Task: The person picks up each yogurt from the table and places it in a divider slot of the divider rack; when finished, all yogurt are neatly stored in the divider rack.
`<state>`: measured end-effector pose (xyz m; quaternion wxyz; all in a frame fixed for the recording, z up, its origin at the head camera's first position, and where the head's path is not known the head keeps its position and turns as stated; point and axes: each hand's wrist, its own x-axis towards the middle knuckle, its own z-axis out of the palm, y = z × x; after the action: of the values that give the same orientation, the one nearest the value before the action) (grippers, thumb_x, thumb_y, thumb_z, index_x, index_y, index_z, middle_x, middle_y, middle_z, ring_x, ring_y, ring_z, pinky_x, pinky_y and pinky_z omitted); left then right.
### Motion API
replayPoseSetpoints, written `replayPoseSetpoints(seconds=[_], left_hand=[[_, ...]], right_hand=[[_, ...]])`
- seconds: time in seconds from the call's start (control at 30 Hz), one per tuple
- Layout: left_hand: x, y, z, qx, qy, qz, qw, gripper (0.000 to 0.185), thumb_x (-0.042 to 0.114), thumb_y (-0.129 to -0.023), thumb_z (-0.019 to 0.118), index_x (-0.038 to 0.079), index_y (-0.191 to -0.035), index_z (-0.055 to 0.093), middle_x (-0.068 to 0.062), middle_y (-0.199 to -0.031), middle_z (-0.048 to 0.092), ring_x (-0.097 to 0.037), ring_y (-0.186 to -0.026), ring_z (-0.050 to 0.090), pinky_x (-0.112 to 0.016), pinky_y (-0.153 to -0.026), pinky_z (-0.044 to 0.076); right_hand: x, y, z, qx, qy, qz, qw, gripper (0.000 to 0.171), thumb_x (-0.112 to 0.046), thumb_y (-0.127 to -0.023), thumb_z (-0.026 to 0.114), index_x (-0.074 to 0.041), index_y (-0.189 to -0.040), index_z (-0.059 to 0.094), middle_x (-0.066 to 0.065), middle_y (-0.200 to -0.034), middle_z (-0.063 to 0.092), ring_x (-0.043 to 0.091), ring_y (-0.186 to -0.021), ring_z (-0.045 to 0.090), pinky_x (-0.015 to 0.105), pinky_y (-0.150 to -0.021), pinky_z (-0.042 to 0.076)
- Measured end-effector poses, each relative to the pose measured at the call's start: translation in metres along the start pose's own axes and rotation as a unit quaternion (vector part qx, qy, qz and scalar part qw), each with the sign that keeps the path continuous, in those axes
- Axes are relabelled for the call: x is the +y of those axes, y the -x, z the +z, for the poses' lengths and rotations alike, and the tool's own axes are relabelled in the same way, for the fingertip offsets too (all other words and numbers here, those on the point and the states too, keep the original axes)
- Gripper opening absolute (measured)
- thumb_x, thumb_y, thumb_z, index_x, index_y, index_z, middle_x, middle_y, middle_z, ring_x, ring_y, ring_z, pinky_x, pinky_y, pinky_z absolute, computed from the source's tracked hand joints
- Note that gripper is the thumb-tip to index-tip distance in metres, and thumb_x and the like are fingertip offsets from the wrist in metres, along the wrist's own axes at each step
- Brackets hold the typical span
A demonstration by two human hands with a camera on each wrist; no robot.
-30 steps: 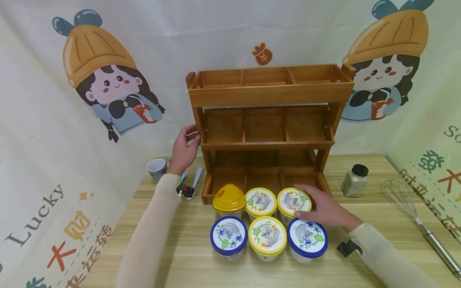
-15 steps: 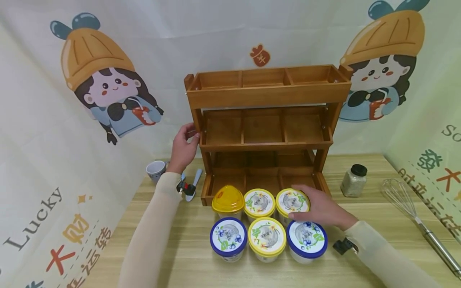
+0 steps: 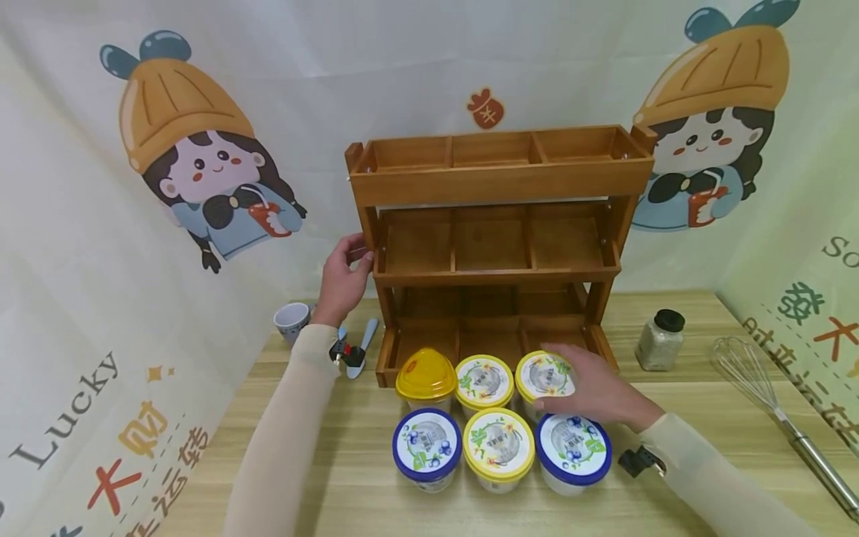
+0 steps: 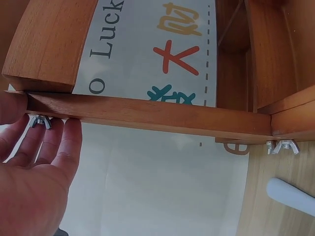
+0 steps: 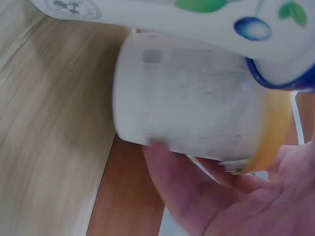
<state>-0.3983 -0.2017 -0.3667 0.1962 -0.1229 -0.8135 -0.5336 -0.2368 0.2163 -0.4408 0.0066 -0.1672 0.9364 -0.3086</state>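
Note:
My left hand (image 3: 344,282) holds the left upright post (image 4: 162,115) of a three-tier wooden rack (image 3: 499,185), thumb on one face and fingertips beside a wing nut (image 4: 40,121). My right hand (image 3: 590,382) grips a yellow-lidded paper tub (image 3: 546,374) at the back right of a group. In the right wrist view the fingers curl along the white side of this tub (image 5: 192,98). Beside it are another yellow-lidded tub (image 3: 485,380) and one under a domed yellow cover (image 3: 426,373). In front are two blue-lidded tubs (image 3: 427,445) (image 3: 573,447) flanking a yellow-lidded one (image 3: 499,444).
A patterned mug (image 3: 291,319) and a pale blue-handled spoon (image 3: 367,335) lie left of the rack. To its right are a black-capped jar (image 3: 661,339) and a wire whisk (image 3: 772,403). Printed cloth (image 3: 416,67) hangs behind and at both sides of the wooden table (image 3: 362,462).
My right hand has shifted slightly left and covers more of the back right tub's lid. The left hand stays at the post. The whole head view has moved a little.

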Motion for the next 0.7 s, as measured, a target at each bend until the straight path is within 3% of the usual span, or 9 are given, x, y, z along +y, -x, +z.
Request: replayPoseSetpoints(seconds=[0.17,0.33,0.43,0.7], left_hand=[[0.000,0.000,0.000,0.001,0.001,-0.003,1.0000,0.042,0.016,-0.109,0.058,0.006,-0.149,0.053,-0.018,-0.145,0.060,-0.034,-0.135,0.060,-0.052,-0.116,0.049],[0.000,-0.001,0.001,0.001,0.004,-0.008,1.0000,0.042,0.016,-0.109,0.059,0.006,-0.149,0.052,-0.018,-0.145,0.060,-0.034,-0.135,0.060,-0.052,-0.114,0.050],[0.000,-0.001,0.000,0.001,0.005,-0.012,0.9999,0.043,0.017,-0.109,0.059,0.006,-0.149,0.052,-0.018,-0.145,0.060,-0.034,-0.135,0.060,-0.052,-0.114,0.050],[0.000,-0.003,0.000,0.004,0.019,-0.026,0.9995,0.045,0.025,-0.109,0.060,0.005,-0.148,0.054,-0.018,-0.145,0.060,-0.033,-0.135,0.060,-0.051,-0.113,0.051]], right_hand=[[0.002,0.003,-0.005,0.029,-0.021,-0.017,0.999,0.101,-0.054,-0.080,0.088,-0.009,-0.159,0.045,0.020,-0.150,0.059,0.042,-0.132,0.060,0.066,-0.106,0.050],[0.002,0.003,-0.013,0.042,-0.045,0.010,0.998,0.100,-0.053,-0.079,0.090,-0.011,-0.157,0.044,0.015,-0.129,0.068,0.028,-0.110,0.067,0.047,-0.091,0.056],[0.003,0.002,-0.017,0.053,-0.056,0.019,0.997,0.097,-0.051,-0.079,0.090,-0.010,-0.154,0.044,0.014,-0.125,0.069,0.025,-0.106,0.067,0.039,-0.088,0.054],[0.006,-0.003,-0.029,0.078,-0.070,0.000,0.994,0.093,-0.045,-0.083,0.089,-0.008,-0.155,0.045,0.018,-0.131,0.069,0.031,-0.112,0.067,0.041,-0.090,0.056]])
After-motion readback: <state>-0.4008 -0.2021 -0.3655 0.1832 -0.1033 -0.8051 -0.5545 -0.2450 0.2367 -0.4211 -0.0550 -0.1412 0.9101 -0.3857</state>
